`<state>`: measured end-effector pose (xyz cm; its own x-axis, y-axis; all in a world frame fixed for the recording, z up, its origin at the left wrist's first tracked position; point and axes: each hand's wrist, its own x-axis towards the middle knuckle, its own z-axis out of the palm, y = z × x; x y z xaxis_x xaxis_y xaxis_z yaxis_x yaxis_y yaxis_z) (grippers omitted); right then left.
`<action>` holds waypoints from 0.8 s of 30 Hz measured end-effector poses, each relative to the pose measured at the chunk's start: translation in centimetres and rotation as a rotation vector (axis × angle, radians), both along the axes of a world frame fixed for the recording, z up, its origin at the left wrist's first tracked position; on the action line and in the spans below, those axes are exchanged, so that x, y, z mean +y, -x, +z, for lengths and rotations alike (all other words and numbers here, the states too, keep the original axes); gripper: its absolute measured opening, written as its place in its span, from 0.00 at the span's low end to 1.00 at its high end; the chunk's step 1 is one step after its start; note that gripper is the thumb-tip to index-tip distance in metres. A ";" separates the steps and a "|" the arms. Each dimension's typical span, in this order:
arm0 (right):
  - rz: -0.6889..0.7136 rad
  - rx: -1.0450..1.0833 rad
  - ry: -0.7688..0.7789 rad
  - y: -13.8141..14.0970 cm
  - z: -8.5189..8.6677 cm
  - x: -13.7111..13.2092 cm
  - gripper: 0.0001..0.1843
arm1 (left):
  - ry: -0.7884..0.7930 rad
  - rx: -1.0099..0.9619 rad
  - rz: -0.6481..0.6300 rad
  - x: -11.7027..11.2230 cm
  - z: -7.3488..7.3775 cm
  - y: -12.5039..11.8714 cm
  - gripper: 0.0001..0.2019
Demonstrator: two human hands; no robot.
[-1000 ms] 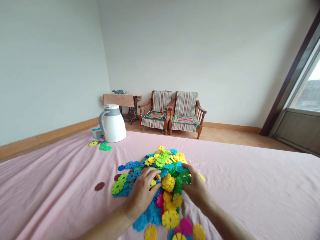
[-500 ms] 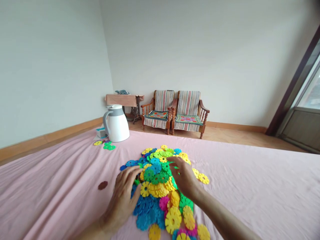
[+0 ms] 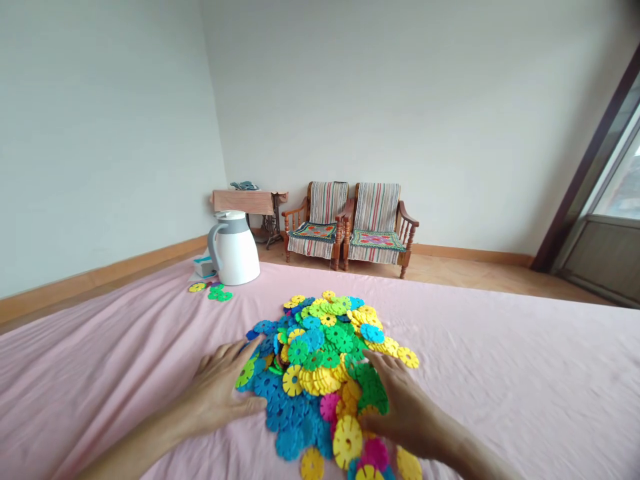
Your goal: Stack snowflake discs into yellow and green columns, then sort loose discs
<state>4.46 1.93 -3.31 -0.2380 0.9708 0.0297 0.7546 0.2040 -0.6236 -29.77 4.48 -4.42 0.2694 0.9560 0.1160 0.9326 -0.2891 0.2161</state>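
A pile of flat plastic snowflake discs (image 3: 325, 353) in blue, green, yellow and pink lies on the pink cloth (image 3: 500, 373) in front of me. My left hand (image 3: 217, 390) rests flat on the cloth at the pile's left edge, fingers spread, fingertips touching blue and green discs. On the pile's lower right side lies my right hand (image 3: 403, 410), fingers stretched over green discs. Neither hand holds a disc.
A white jug (image 3: 234, 248) stands at the far left of the cloth beside a small box (image 3: 203, 265) and a few loose green and yellow discs (image 3: 213, 291). Two wooden armchairs (image 3: 350, 227) and a small table (image 3: 250, 200) stand against the far wall.
Both hands have drawn back toward me and apart, from the middle of the pile to its left and lower right edges. The discs have spread out. The dark disc left of the pile is now hidden.
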 end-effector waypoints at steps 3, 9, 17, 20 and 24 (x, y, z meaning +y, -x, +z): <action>-0.016 0.012 -0.012 0.7 -0.2 0.7 0.36 | -0.039 -0.046 -0.019 0.4 0.2 -1.2 0.39; -0.038 0.041 -0.072 0.2 0.2 2.2 0.11 | -0.041 -0.241 -0.074 1.3 0.3 -3.2 0.29; -0.030 0.413 -0.081 3.6 2.4 5.5 0.18 | -0.011 -0.504 -0.178 2.2 1.7 -8.2 0.26; 0.015 0.607 -0.002 4.0 2.9 6.6 0.21 | 0.054 -0.542 -0.212 2.8 2.4 -8.6 0.28; -0.038 0.536 -0.048 1.8 2.7 8.9 0.19 | 0.053 -0.518 -0.124 4.2 3.7 -6.2 0.26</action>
<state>2.66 10.85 -0.64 -0.1423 0.9729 0.1824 0.3404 0.2212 -0.9139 -23.58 8.68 -0.76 0.3009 0.9288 0.2164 0.6593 -0.3666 0.6565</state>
